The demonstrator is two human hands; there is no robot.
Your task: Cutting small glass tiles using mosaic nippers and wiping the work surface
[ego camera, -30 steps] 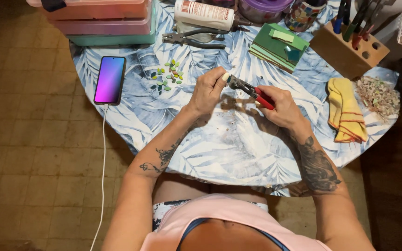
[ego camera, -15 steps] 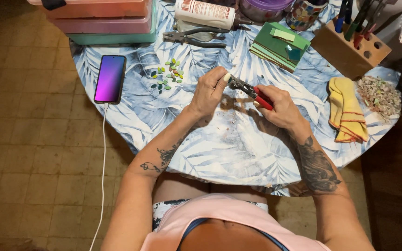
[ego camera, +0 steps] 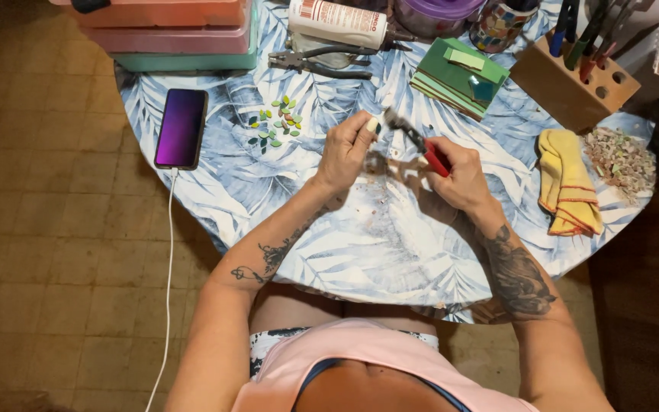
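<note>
Over the round tabletop (ego camera: pixel 360 252) with its blue-and-white leaf-print cloth, the left hand (ego camera: pixel 347 152) pinches a small pale tile piece (ego camera: pixel 373 124) between its fingertips. The right hand (ego camera: pixel 463 174) has its grip clenched around red-handled nippers (ego camera: pixel 419 140), whose metal head sits just beside the piece. Small green leaf-shaped chips (ego camera: pixel 276 126) lie near the left hand.

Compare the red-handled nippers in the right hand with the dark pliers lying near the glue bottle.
The red-handled nippers are gripped in the right hand and raised off the table; the dark pliers lie flat and untouched at the far side. The nippers have bright red handles; the pliers look dark all over. The nippers' head points toward the left hand; the pliers point at nothing held. Both are two-handled hand tools.
</note>
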